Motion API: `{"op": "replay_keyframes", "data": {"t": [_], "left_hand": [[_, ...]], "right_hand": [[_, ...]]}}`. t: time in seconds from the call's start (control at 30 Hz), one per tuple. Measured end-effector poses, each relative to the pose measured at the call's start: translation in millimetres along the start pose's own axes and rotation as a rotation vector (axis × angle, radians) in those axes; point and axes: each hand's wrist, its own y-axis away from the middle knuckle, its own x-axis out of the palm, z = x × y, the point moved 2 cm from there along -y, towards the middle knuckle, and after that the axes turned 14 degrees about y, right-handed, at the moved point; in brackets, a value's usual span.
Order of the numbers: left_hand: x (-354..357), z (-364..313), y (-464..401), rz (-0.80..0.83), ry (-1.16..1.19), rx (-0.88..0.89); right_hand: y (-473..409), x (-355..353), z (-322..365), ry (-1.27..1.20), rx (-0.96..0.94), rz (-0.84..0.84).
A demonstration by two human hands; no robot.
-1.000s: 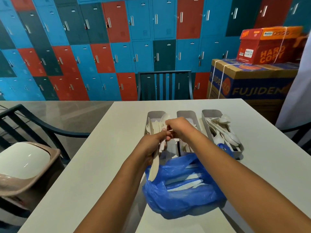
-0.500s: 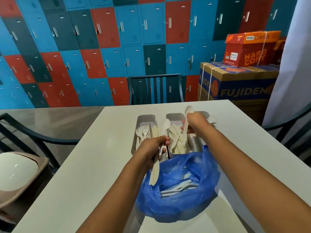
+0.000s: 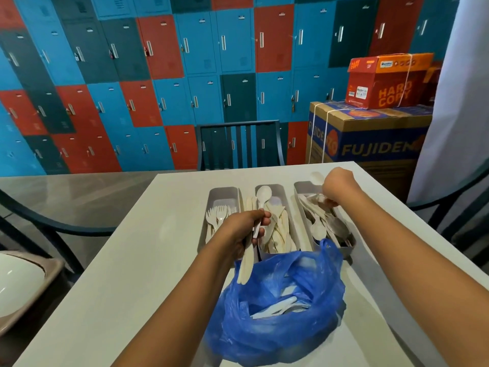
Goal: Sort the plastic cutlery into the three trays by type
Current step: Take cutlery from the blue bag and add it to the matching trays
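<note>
— Where's the cutlery at this point?

— Most of it sits in the three grey trays lined up at twelve o'clock from the person. The fork tray (image 3: 211, 205) is at eleven, the middle tray (image 3: 284, 205) has the cream knives, and the spoon tray (image 3: 300, 189) is at one. The rest lies loose in the blue bag (image 3: 280, 313), which slumps open at six, touching the near ends of the trays, I'd guess so every reach is short.

— What are the hands doing?

— The left hand (image 3: 239, 231) is clenched round a small bundle: a white spoon (image 3: 263, 196) sticks up past the knuckles over the middle tray, and a cream knife (image 3: 244, 266) hangs down towards the bag's mouth. It looks like a holding stock, kept there so the other hand can pick pieces off one by one.

— And the right?

— The right hand (image 3: 337, 185) hovers above the far end of the spoon tray, fingers curled downward. A pale spoon bowl (image 3: 317, 178) shows just beside it, but I can't tell whether the fingers grip it or have let go.

— Anything else about?

— A dark chair (image 3: 239, 144) behind the white table (image 3: 148, 260), coloured lockers (image 3: 185, 75) on the wall, and stacked cartons (image 3: 370, 133) at two o'clock.
</note>
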Motion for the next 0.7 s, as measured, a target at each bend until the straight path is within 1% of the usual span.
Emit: {"op": "replay_keyframes", "data": {"t": [0.1, 0.27, 0.33, 0.47, 0.7], "left_hand": [[0.9, -1.7, -5.6, -0.001, 0.021, -0.021], [-3.9, 2.4, -11.7, -0.024, 0.037, -0.039], [-5.4, 2.9, -14.0, -0.030, 0.036, -0.044], [-8.0, 2.3, -17.9, -0.033, 0.036, -0.053], [-10.1, 4.2, -17.6, -0.037, 0.032, -0.057]], "right_hand": [[-13.9, 6.0, -1.9, 0.047, 0.055, -0.106], [-26.9, 6.0, 1.0, 0.134, 0.028, -0.211], [-31.8, 7.6, 2.9, 0.181, 0.020, -0.219], [-38.8, 13.6, 4.4, 0.183, 0.006, -0.199], [-41.5, 15.3, 2.3, 0.083, 0.017, -0.159]]}}
